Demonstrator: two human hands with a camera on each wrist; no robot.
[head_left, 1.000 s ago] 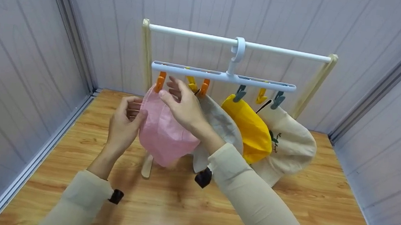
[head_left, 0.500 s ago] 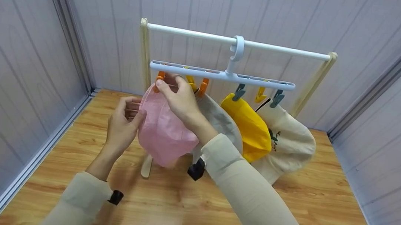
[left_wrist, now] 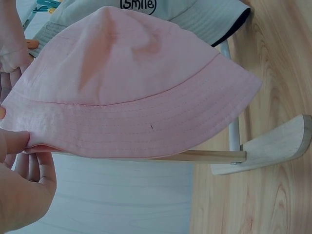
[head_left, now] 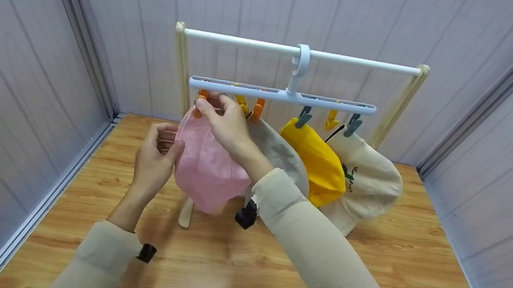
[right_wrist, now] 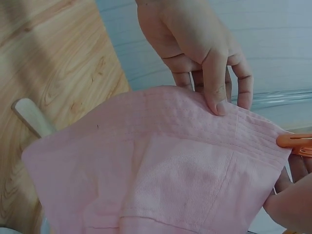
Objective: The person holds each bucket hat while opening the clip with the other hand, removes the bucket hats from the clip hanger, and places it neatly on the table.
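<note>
left hand (head_left: 154,159) pinches pink hat (head_left: 208,172) at the brim, as before; right hand (head_left: 229,124), earlier beside orange clip (right_wrist: 293,141), now pinches it. grey hat (head_left: 282,149) behind.

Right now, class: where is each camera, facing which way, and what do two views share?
Head: on the head, facing forward and down at hanger and pink hat; left hand, right hand, sleeves show.
Left wrist: worn there, facing pink hat; left hand and part of right hand show.
Right wrist: worn there, facing pink hat and orange clip; left hand, part of right hand.
Shared: both wrist views show the left hand pinching the pink hat.
</note>
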